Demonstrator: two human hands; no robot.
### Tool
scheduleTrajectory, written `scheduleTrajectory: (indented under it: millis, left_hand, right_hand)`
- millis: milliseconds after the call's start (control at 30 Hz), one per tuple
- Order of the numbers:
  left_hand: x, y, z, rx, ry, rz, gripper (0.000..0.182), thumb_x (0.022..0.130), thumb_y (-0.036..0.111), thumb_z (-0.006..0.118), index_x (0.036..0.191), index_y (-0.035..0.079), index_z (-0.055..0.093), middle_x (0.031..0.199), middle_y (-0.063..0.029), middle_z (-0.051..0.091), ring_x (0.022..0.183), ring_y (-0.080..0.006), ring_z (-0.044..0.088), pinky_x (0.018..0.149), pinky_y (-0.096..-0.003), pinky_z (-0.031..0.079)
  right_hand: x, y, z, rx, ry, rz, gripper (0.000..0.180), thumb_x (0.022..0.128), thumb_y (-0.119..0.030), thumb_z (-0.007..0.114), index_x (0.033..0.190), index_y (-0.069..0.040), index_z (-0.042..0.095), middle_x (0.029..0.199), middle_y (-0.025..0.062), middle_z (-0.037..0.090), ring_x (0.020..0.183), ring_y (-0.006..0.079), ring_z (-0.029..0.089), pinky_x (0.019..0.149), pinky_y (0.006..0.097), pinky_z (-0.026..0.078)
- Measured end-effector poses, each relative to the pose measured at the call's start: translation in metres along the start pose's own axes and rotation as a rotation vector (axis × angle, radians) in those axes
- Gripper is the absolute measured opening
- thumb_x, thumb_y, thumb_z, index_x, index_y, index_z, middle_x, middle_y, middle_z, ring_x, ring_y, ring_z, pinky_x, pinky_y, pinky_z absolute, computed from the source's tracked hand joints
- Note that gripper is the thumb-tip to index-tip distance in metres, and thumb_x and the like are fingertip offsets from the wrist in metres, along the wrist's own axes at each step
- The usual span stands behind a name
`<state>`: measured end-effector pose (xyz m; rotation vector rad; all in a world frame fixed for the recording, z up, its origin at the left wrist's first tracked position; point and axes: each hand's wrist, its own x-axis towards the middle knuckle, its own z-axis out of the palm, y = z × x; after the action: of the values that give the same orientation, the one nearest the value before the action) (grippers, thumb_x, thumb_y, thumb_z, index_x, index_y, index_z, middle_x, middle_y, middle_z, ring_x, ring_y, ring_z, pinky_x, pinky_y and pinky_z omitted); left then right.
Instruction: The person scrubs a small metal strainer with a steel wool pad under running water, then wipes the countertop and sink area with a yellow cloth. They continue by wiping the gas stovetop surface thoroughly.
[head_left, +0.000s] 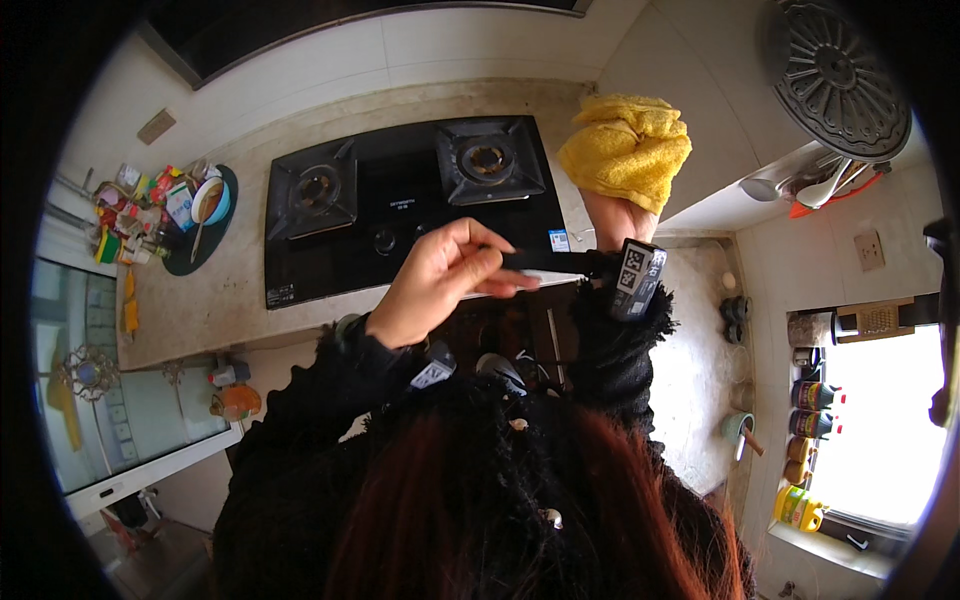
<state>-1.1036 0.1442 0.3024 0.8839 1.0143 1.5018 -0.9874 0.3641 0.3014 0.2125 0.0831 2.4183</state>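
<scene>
My right hand (616, 219) is raised over the counter's right end. It grips a bunched yellow terry towel (631, 154), which hides most of its fingers. A black box-like device (637, 279) bearing printed codes sits at my right wrist, by the fluffy black cuff. From it a black strap (551, 261) stretches left, and my left hand (446, 274) pinches its end between thumb and forefinger. The other left fingers are slightly blurred. Beyond my hands lies a black glass two-burner gas hob (401, 176), with one knob (384, 241) plainly visible.
At left, a dark oval tray (199, 259) holds condiment packets and a bowl (210, 199) with a wooden spoon. Ladles (821, 195) and a round metal rack (836, 75) hang on the right wall. Sauce bottles (814, 424) and a yellow oil jug (799, 510) line the windowsill.
</scene>
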Motion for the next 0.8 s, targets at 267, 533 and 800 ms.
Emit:
scheduleTrajectory:
  millis: [267,533,800]
  left_hand:
    - [0.071,-0.075,0.028,-0.466,-0.034,-0.157,0.020,0.095,0.014,0.055,0.109,0.000,0.059,0.095,-0.0053,0.063,0.081,-0.0122,0.062,0.074,-0.0240,0.050]
    - [0.085,-0.092,0.044,-0.651,-0.283,-0.415,0.032,0.097,0.032,0.046,0.105,0.002,0.055,0.094,-0.0062,0.063,0.078,-0.0194,0.061,0.070,-0.0355,0.053]
    - [0.103,-0.076,0.033,-1.207,-0.835,-1.126,0.041,0.096,0.037,0.044,0.114,0.004,0.060,0.111,-0.0139,0.065,0.107,-0.0278,0.060,0.092,-0.0508,0.049]
  right_hand:
    - [-0.012,0.059,0.014,0.063,0.069,0.195,0.042,0.095,-0.034,0.057,0.129,-0.010,0.054,0.130,0.0093,0.056,0.122,0.0293,0.051,0.106,0.0476,0.039]
    - [-0.014,0.081,0.025,0.185,-0.034,0.286,0.044,0.094,-0.034,0.058,0.131,-0.010,0.053,0.132,0.0099,0.056,0.123,0.0287,0.052,0.107,0.0482,0.040]
    - [-0.018,0.093,0.019,0.172,0.094,0.223,0.043,0.094,-0.033,0.059,0.129,-0.010,0.054,0.132,0.0100,0.055,0.123,0.0285,0.051,0.107,0.0476,0.038]
